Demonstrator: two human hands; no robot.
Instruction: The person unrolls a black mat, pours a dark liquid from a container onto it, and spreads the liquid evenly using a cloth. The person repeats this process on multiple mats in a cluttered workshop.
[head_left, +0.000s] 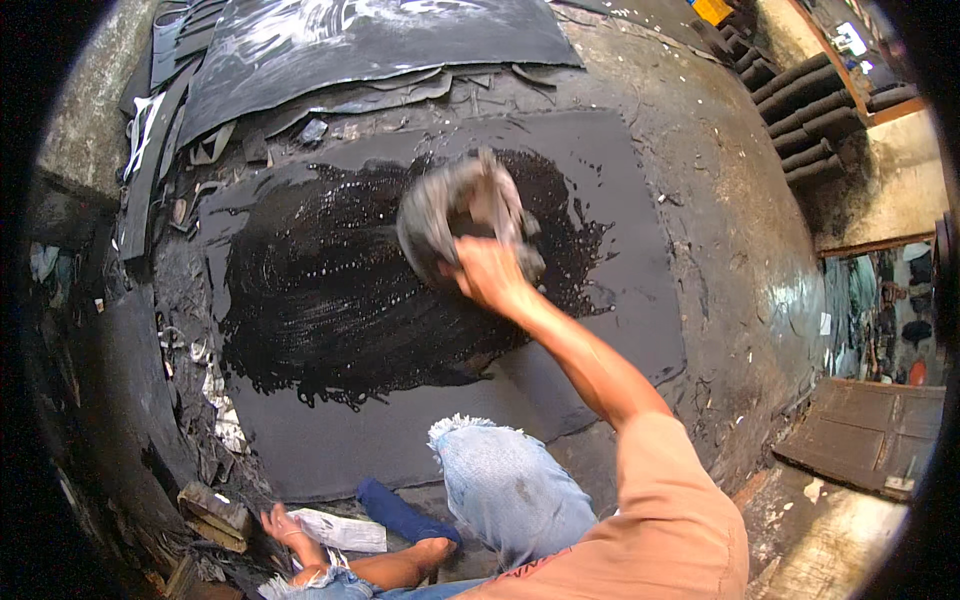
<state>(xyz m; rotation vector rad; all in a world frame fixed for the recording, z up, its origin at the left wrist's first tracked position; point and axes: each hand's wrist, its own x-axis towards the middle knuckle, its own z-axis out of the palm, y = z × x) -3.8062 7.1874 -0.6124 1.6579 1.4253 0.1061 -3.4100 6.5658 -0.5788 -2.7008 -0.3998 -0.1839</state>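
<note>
My right hand grips a bunched grey cloth, blurred by motion. The cloth is over a wide, flat dark grey sheet in front of me. A glossy black wet patch covers much of the sheet, with streaks, small bubbles and ragged edges. At the lower left, what looks like my left hand shows its fingers apart, beside a flat whitish piece. It does not appear to hold anything. A dark blue tube-shaped cloth piece lies by my frayed denim knee.
Beyond the wet sheet lies another dark sheet with white smears. Scraps line the left side. Dark rolls are stacked at the right, above a brown panel. A small block sits near my left hand.
</note>
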